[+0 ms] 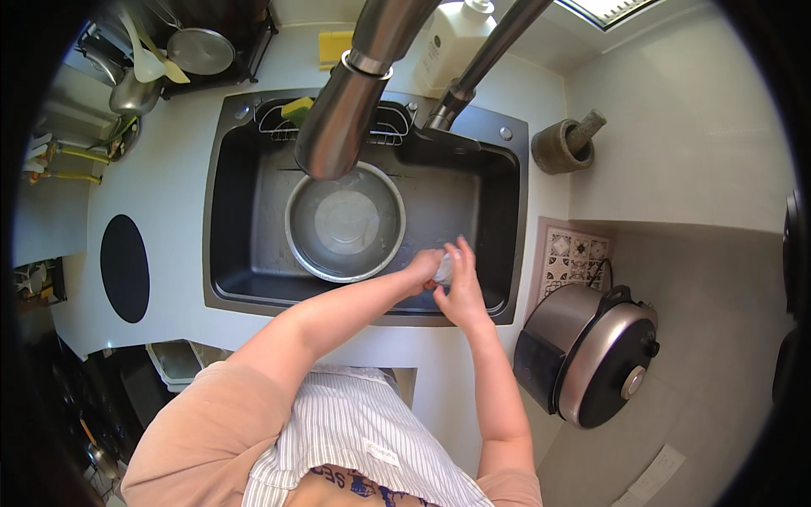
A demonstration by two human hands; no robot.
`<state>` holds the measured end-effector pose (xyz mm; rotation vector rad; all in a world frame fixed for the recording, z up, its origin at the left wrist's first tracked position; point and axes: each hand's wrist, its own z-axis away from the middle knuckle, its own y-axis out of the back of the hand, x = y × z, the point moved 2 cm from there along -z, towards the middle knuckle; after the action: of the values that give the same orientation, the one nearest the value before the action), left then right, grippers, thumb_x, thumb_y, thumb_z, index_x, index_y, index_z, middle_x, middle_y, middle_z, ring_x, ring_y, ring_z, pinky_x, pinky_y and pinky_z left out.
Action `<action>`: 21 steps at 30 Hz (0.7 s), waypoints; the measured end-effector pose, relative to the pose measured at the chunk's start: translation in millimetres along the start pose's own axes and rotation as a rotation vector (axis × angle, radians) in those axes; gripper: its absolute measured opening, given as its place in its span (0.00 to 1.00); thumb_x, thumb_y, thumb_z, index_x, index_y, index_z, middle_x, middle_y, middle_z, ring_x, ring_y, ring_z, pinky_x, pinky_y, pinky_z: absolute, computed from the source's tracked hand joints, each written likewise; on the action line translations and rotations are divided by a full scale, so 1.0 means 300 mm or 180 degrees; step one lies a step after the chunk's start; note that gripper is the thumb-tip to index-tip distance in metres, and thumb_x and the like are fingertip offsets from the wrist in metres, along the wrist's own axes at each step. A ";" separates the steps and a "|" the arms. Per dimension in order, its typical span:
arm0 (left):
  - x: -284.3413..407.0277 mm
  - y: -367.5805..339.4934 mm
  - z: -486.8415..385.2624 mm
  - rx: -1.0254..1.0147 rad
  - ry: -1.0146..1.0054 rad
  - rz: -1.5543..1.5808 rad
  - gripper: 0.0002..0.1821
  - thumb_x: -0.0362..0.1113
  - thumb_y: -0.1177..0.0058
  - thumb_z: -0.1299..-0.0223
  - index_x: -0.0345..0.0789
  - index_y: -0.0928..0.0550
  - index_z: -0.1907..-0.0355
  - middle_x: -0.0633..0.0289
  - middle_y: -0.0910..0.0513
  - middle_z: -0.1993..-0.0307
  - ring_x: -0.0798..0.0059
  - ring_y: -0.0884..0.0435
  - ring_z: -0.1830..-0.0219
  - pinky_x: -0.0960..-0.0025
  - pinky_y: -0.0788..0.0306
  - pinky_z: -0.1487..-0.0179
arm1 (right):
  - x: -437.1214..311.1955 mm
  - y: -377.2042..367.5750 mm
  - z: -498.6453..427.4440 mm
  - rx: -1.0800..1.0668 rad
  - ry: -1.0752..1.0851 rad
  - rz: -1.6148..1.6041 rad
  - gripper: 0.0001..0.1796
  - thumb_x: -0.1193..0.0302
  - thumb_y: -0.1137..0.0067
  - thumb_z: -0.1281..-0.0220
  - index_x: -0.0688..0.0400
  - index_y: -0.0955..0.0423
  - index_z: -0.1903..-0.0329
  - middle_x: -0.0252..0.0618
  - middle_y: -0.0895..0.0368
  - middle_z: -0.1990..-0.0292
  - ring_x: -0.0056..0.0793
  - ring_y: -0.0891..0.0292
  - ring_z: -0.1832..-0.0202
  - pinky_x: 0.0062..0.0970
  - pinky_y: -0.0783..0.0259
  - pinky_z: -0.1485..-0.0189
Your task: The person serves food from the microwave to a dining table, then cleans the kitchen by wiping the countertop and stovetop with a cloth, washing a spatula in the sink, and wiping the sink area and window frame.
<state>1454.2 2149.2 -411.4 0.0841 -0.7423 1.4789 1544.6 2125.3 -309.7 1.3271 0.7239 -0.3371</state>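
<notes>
Over the right part of the dark sink (pixel 443 190), my left hand (pixel 426 269) is closed on a small whitish translucent item (pixel 444 269); its kind cannot be told. My right hand (pixel 461 285) is beside it, fingers apart and curved around the item's right side. To the left of both hands, a round metal basin (pixel 345 275) stands in the sink with water in it and a paler disc-like area at its middle. Above the basin hangs the brushed metal faucet head (pixel 336 127), covering part of its upper rim.
A wire rack (pixel 389 130) with a yellow-green sponge (pixel 296 111) is at the sink's back. Behind stand a white pump bottle (pixel 453 47) and a yellow box-like item (pixel 334 49). To the right are a stone mortar with pestle (pixel 561 149) and an electric pressure cooker (pixel 586 355).
</notes>
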 end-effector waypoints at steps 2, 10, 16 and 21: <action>0.048 -0.051 0.061 0.0162 -0.0094 -0.0077 0.20 0.46 0.67 0.35 0.35 0.23 0.64 0.58 0.22 0.72 0.64 0.23 0.69 0.63 0.32 0.74 | -0.003 -0.024 0.002 -0.0151 -0.0279 0.0456 0.39 0.81 0.39 0.61 0.59 0.42 0.40 0.53 0.44 0.39 0.53 0.37 0.45 0.39 0.33 0.46; 0.222 -0.045 0.123 0.0895 -0.2287 -0.2145 0.28 0.48 0.71 0.32 0.28 0.23 0.75 0.42 0.23 0.75 0.45 0.25 0.69 0.55 0.34 0.64 | 0.014 0.043 -0.092 0.0092 -0.0902 0.0738 0.09 0.74 0.44 0.53 0.59 0.27 0.66 0.50 0.21 0.73 0.50 0.23 0.66 0.42 0.27 0.62; 0.368 -0.080 0.276 0.0863 -0.3060 -0.3213 0.25 0.46 0.66 0.34 0.30 0.24 0.78 0.42 0.23 0.76 0.42 0.26 0.69 0.50 0.33 0.65 | -0.107 0.153 -0.113 -0.0107 -0.1074 -0.0047 0.08 0.70 0.45 0.53 0.59 0.23 0.71 0.53 0.20 0.69 0.51 0.24 0.64 0.42 0.27 0.60; 0.445 -0.121 0.362 0.0658 -0.3734 -0.4200 0.21 0.43 0.62 0.35 0.35 0.24 0.81 0.48 0.22 0.80 0.47 0.24 0.76 0.52 0.31 0.72 | -0.171 0.231 -0.109 -0.0291 -0.1085 0.0059 0.11 0.66 0.45 0.54 0.60 0.22 0.71 0.54 0.21 0.69 0.51 0.24 0.60 0.40 0.28 0.58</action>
<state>1433.3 2207.2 -246.8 1.3997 -1.0832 0.0817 1539.7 2164.0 -226.2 1.1520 0.4352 -0.4954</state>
